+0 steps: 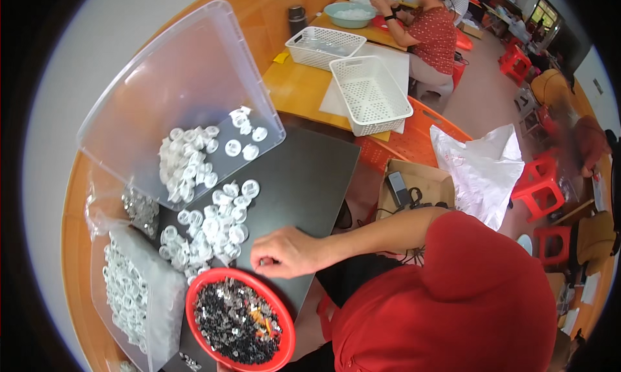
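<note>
Right hand [284, 252] only; left out of view. Reaches in from the right, palm down, fingertips pinched shut just above the bowl rim. Cannot tell whether a piece sits between them: too small.

Far left: bag [126, 294] of white caps, lying flat at the mat's edge, mouth toward the work. Just behind it, a crumpled clear bag [139, 210] of small clear parts.

Red bowl [194, 294] at the near edge, full of small dark pieces, directly under the hand's reach, probably so picking needs little travel.

Loose caps [213, 226] heaped on the black mat [304, 171], between bowl and bin, touching neither hand nor bowl. White on black, so easy to pick out.

Clear bin [181, 81] propped on its side, open mouth facing the worker; more caps pooled at its lower lip, some spilling toward the heap.

Further right: two white baskets [369, 94] on a yellow table, well apart from the hand. Beyond, a second person seated at the table.
</note>
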`<action>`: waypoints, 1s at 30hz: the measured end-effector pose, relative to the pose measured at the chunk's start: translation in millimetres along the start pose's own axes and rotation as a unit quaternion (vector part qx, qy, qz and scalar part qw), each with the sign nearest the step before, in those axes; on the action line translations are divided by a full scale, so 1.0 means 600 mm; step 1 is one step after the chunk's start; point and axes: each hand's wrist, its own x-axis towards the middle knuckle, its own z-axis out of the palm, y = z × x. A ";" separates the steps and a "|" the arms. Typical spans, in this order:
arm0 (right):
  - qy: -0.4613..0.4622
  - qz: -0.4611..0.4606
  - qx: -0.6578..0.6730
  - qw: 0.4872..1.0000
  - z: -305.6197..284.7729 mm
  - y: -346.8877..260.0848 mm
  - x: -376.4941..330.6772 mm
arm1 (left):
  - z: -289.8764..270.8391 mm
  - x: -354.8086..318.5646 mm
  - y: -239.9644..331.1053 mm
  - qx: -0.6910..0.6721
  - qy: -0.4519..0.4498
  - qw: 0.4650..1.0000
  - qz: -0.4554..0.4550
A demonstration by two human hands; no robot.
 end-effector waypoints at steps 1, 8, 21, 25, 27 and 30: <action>-0.013 -0.001 -0.005 1.000 0.003 0.001 -0.002 | 0.000 0.002 0.003 -0.023 -0.004 1.000 -0.005; -0.056 -0.037 -0.062 0.996 0.006 0.005 -0.004 | 0.010 0.005 0.017 -0.010 -0.017 1.000 -0.012; 0.019 0.019 -0.028 0.999 0.007 -0.005 0.014 | -0.007 0.017 -0.034 -0.145 -0.083 0.985 -0.050; 0.085 0.015 -0.045 0.995 0.004 -0.002 0.026 | -0.008 0.011 -0.038 -0.155 -0.079 0.984 -0.048; 0.055 -0.004 -0.111 0.992 -0.011 0.004 0.041 | -0.003 0.006 -0.036 -0.155 -0.071 0.984 -0.044; 0.037 -0.032 -0.159 0.986 -0.012 0.011 0.063 | -0.005 0.002 -0.028 -0.143 -0.056 0.987 -0.043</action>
